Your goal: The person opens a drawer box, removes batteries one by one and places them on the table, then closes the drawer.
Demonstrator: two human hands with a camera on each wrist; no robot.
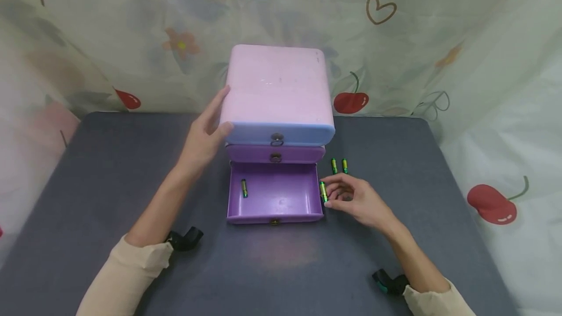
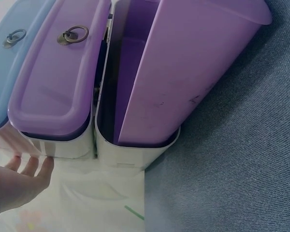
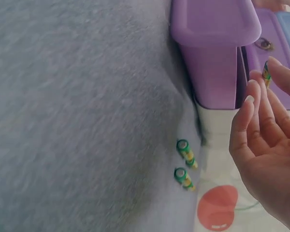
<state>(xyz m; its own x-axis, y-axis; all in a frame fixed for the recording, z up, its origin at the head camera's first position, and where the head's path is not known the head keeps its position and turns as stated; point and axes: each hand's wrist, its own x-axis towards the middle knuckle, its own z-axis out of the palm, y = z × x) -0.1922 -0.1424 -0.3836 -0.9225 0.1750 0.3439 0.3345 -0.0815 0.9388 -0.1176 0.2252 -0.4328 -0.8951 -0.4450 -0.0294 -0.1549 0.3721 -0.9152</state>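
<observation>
A small drawer cabinet (image 1: 276, 82) with a pink top stands on the table. Its bottom purple drawer (image 1: 283, 189) is pulled out and has one green-and-yellow battery (image 1: 244, 188) lying inside, toward the left. My left hand (image 1: 204, 138) rests against the cabinet's left side, and the left wrist view shows its fingertips (image 2: 46, 166) touching the wall. Just beside the drawer's right edge, my right hand (image 1: 357, 201) pinches another battery (image 1: 323, 191) between thumb and fingers. Two more batteries, a left one (image 1: 334, 166) and a right one (image 1: 345, 166), lie on the table beyond that hand.
The blue top drawer (image 1: 281, 133) and the purple middle drawer (image 1: 246, 153) are closed, each with a ring pull. A dark grey cloth covers the table (image 1: 281, 277). Behind it hangs a printed curtain (image 1: 281, 9) with cherries and flowers.
</observation>
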